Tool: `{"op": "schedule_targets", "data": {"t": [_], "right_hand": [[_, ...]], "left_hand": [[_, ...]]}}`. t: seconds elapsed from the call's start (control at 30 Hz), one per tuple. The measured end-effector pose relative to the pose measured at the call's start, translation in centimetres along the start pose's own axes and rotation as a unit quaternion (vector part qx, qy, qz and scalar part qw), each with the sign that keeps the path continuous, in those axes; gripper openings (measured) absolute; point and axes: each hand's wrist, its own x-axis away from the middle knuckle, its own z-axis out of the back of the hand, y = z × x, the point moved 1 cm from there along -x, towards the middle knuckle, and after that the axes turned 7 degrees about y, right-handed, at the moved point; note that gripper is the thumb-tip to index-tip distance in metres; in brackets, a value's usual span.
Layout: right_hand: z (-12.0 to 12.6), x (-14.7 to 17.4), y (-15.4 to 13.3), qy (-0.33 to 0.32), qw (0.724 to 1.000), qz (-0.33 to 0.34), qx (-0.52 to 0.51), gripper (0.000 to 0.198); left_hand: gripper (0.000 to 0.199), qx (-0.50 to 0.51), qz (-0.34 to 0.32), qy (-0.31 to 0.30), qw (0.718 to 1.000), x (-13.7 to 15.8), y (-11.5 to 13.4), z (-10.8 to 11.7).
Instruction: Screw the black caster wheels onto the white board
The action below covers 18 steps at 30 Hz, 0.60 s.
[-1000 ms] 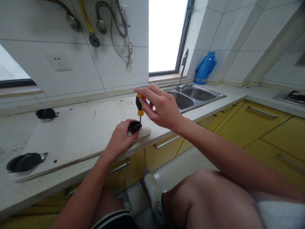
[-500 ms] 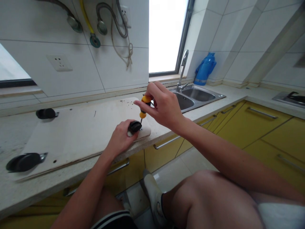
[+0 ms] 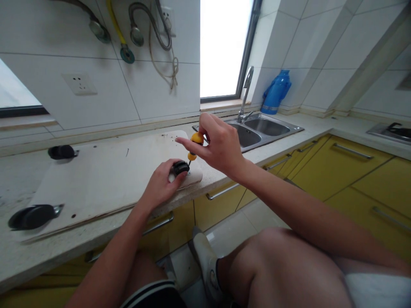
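My left hand (image 3: 163,183) is closed around a black caster wheel (image 3: 181,167) at the right end of a pale board (image 3: 105,182). My right hand (image 3: 221,147) grips a yellow and black screwdriver (image 3: 192,155) by its handle, with the thumb stretched out to the left. Its shaft points down beside the caster, and the tip is too small to make out against the caster's mounting plate. Two more black casters sit at the board's left end, a rear caster (image 3: 61,152) and a front caster (image 3: 34,217).
The board lies on a pale countertop (image 3: 19,256) above yellow cabinets (image 3: 359,171) with metal handles. To the right are a double sink (image 3: 269,126), a faucet (image 3: 248,92) and a blue thermos flask (image 3: 276,92). Hoses (image 3: 136,36) hang on the tiled wall.
My right hand has come slightly lower around the screwdriver handle, its thumb reaching further left. My left hand stays on the caster with little movement.
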Motion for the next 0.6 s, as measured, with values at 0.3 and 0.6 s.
{"op": "schedule_targets", "data": {"t": [0.3, 0.6], "right_hand": [[-2.8, 0.0, -0.8, -0.075, 0.991, -0.094, -0.054, 0.047], [-1.5, -2.1, -1.9, -0.038, 0.994, -0.100, 0.000, 0.052]], "left_hand": [[0.042, 0.091, 0.044, 0.001, 0.995, -0.3, -1.1, 0.1], [0.045, 0.077, 0.055, 0.012, 0.995, -0.3, -0.9, 0.1]]}}
